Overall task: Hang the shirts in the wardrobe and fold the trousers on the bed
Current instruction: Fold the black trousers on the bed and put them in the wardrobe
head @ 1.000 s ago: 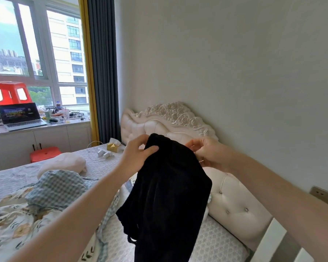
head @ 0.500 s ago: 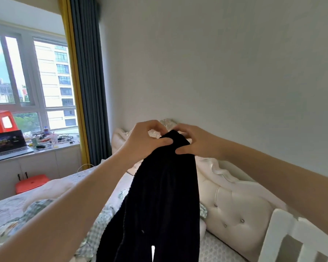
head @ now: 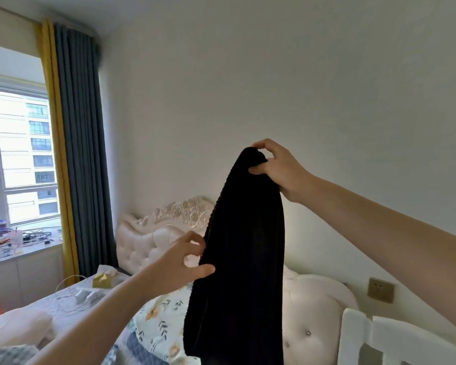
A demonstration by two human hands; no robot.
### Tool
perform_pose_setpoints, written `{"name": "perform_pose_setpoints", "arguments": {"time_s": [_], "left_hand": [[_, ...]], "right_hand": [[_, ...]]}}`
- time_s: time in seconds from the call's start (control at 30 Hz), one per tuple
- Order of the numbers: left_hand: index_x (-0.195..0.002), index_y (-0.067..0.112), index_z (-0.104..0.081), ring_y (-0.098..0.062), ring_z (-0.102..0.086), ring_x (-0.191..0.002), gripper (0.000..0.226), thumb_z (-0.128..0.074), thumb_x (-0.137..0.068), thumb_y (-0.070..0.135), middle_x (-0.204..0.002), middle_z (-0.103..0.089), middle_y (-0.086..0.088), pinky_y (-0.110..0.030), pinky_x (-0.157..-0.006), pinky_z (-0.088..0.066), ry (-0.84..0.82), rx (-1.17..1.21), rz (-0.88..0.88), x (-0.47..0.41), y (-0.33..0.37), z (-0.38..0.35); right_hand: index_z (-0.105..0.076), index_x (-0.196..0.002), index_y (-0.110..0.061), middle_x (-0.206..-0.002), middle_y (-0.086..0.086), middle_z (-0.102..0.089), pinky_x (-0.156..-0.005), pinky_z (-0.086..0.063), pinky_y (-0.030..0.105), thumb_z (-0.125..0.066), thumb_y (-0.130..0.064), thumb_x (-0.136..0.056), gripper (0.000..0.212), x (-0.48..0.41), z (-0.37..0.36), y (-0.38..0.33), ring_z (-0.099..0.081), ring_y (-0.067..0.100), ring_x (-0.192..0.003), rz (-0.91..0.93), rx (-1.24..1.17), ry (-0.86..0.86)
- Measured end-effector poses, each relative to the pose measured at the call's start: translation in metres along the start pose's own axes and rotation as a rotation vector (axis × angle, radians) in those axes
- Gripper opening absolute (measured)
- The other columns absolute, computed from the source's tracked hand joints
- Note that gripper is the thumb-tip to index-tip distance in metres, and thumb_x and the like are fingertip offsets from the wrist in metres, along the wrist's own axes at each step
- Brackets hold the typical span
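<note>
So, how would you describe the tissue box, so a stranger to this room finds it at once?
Follow the grey curtain down to the left end of the carved white headboard. At the far corner of the bed sits the tissue box. Unlike the white cable and plugs beside it, it is yellow, with a white tissue sticking out.

No writing, label, brand or number can be read on anything in view, neither on the cloth nor around the room.

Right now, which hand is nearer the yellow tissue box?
Left. The left hand, at the edge of the black garment, is up and right of the tissue box; the right hand grips its top, far higher.
</note>
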State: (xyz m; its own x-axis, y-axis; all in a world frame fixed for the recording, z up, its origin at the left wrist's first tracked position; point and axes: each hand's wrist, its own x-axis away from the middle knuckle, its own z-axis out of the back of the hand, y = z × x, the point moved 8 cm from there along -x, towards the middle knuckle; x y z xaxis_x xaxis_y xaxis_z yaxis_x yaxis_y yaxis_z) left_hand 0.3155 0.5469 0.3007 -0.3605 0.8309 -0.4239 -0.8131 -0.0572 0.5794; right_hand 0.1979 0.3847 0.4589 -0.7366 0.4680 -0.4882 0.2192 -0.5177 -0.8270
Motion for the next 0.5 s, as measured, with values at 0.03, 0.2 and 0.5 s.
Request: {"name": "perform_pose_setpoints", "arguments": {"time_s": [0.03,0.2,0.5], "left_hand": [[-0.087,0.032,-0.074,-0.002,-0.047,-0.111,0.025,-0.068,-0.078,0.054,-0.118,-0.046,0.022,-0.030,-0.101,-0.040,-0.015,-0.107,-0.048,-0.005,0.002,-0.005],[-0.094,0.034,-0.073,0.022,-0.015,-0.127,0.023,-0.064,-0.083,0.053,-0.135,-0.007,0.043,-0.014,-0.104,-0.031,-0.243,-0.341,-0.111,-0.030,0.001,-0.020],[-0.081,0.009,-0.072,-0.019,-0.064,-0.078,0.069,-0.061,-0.066,0.075,-0.074,-0.067,0.001,-0.035,-0.076,-0.049,-0.052,-0.594,0.085,-0.109,-0.020,0.087]], "right_hand": [[-0.057,-0.110,-0.029,-0.103,0.005,-0.062,-0.075,-0.057,0.035,-0.060,0.006,-0.084,0.044,-0.003,0.011,-0.005,-0.066,0.027,-0.089,-0.003,-0.034,0.035],[-0.061,-0.099,-0.023,-0.095,0.006,-0.063,-0.067,-0.056,0.029,-0.052,0.013,-0.085,0.039,-0.011,0.065,-0.031,-0.064,0.023,-0.081,0.020,-0.052,0.043],[-0.062,-0.087,-0.021,-0.084,0.002,-0.061,-0.063,-0.048,0.026,-0.055,0.010,-0.086,0.032,0.005,0.164,-0.037,-0.060,0.014,-0.072,0.037,0.323,0.004]]}}
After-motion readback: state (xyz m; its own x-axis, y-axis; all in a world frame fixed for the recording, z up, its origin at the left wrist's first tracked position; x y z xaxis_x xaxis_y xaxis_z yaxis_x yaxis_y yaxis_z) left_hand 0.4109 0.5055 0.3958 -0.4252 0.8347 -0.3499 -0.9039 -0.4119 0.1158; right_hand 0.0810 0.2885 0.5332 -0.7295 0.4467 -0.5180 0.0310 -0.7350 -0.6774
